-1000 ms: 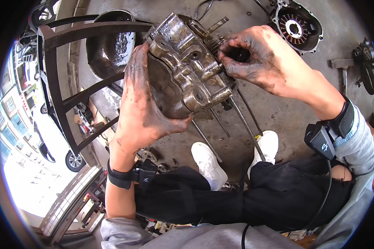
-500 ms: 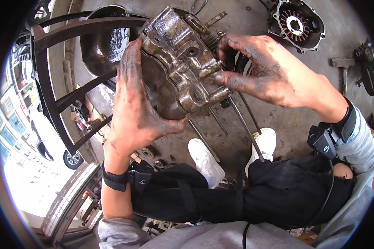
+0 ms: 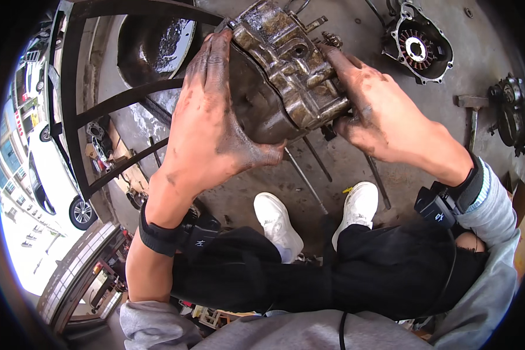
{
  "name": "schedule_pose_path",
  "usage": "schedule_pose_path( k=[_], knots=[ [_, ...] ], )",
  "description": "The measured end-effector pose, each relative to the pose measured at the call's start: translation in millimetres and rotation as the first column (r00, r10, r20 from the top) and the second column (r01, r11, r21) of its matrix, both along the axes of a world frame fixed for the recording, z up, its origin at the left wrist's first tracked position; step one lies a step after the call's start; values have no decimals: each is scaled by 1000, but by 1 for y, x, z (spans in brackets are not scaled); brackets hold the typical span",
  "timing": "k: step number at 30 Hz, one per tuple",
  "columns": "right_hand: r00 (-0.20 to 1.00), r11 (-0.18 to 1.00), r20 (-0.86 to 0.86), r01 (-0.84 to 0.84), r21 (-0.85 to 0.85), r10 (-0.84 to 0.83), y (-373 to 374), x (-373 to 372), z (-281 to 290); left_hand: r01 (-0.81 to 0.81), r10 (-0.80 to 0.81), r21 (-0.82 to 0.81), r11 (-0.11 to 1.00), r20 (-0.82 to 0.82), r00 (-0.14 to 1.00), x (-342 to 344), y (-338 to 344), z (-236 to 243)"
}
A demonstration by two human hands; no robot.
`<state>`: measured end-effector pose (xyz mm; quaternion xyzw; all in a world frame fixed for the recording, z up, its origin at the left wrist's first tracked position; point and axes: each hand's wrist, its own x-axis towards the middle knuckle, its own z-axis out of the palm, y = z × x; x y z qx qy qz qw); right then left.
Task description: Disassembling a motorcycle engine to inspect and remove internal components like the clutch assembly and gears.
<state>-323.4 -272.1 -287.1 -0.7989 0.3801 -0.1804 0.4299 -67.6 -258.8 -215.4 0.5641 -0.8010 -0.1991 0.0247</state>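
Note:
An oily, dark metal engine case [image 3: 300, 76] fills the upper middle of the view, tilted, with bolt holes and cast ridges on its upper face. Several long metal studs [image 3: 305, 178] stick out below it toward my feet. My left hand [image 3: 213, 111] clasps the case's left side, fingers along the far edge and thumb at the near edge. Against its right side presses my right hand [image 3: 376, 108], its fingers up along the side and its thumb low by the near corner. Black grease covers both hands.
A dark metal frame [image 3: 70, 111] stands at the left, beside an oily pan [image 3: 137, 52]. On the floor at the right lie a round cover with a copper-wound stator [image 3: 417, 49], a hammer [image 3: 472, 105] and a dark engine part [image 3: 510, 114]. My white shoes [image 3: 277, 224] are below the case.
The case has shifted right and slightly away from me, both hands moving with it. My right thumb has left the upper face for the near corner, and those fingers now lie along the side.

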Motion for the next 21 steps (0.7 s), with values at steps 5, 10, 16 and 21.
schedule_pose_path(
  k=[5,10,16,21],
  knots=[
    [992,999,122,-23,24,20,-12,-16,10,-81,79,-65,995,-29,996,-12,8,-3],
    [987,970,-87,-117,212,138,-34,-16,28,-119,119,11,993,-176,977,1,7,-1],
    [920,958,-266,-268,105,287,-84,-21,36,-443,479,191,876,-442,758,48,-15,-46],
    [887,949,-337,-298,106,316,-99,-18,33,-317,721,662,679,-683,118,51,-10,-106]
  ],
)
